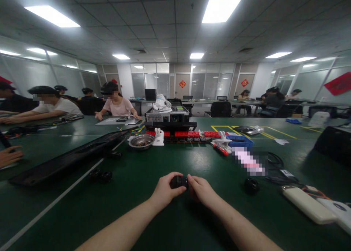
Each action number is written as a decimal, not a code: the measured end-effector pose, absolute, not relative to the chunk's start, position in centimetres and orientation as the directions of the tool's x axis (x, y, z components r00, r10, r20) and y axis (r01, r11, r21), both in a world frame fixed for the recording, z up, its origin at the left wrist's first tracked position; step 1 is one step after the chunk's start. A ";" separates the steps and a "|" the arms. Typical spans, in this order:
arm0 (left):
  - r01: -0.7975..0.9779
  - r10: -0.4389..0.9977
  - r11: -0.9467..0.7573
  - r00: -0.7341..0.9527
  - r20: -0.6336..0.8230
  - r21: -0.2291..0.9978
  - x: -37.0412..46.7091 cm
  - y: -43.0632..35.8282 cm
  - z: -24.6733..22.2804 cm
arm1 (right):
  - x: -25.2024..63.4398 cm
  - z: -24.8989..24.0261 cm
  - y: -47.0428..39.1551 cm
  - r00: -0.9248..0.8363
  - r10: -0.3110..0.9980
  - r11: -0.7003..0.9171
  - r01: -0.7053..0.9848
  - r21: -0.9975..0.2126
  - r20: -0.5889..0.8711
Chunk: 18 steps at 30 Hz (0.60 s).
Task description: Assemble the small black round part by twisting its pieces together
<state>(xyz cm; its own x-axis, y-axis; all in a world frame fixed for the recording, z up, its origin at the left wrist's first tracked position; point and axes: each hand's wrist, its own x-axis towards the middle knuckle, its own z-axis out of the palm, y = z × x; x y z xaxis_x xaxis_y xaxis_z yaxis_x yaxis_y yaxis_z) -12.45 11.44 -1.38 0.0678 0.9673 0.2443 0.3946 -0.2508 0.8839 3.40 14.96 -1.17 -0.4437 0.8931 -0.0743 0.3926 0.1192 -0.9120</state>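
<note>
My left hand [165, 188] is closed around a rounded black object [178, 182], thumb on the near side and fingers over the far side. What kind of object it is, I cannot tell for sure. At its right end, the fingertips of my right hand [202, 190] are pinched together, close to or touching it. Anything between those fingertips is hidden. Both hands are just above the green tabletop [142, 221]. To the right sits a round black piece [251, 185], and two similar dark pieces [101, 175] lie to the left.
Ahead are a metal bowl [141, 142] of small parts, a red-handled screwdriver [221, 149], a blue tray [242, 141] and an opened electronics case [167, 115]. A long black panel [68, 157] lies left. Cables and a cream-coloured slab [308, 204] are right. Several people sit beyond.
</note>
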 end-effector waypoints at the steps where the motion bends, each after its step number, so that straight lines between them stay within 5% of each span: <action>1: 0.402 0.966 -0.257 0.074 0.248 0.879 -12.4 11.4 -1.3 | 3.4 -1.2 15.0 -0.455 0.884 0.096 0.398 -0.912 -0.106; 12: 0.411 0.972 -0.235 0.106 0.210 0.881 -12.7 11.5 -1.3 | 3.4 -1.9 15.5 -0.524 0.850 0.134 0.314 -0.940 -0.054; 18: 0.214 0.988 -0.104 0.136 0.076 0.971 -13.1 12.5 -2.7 | 3.5 -1.4 15.2 -0.548 0.829 0.352 0.356 -0.866 0.112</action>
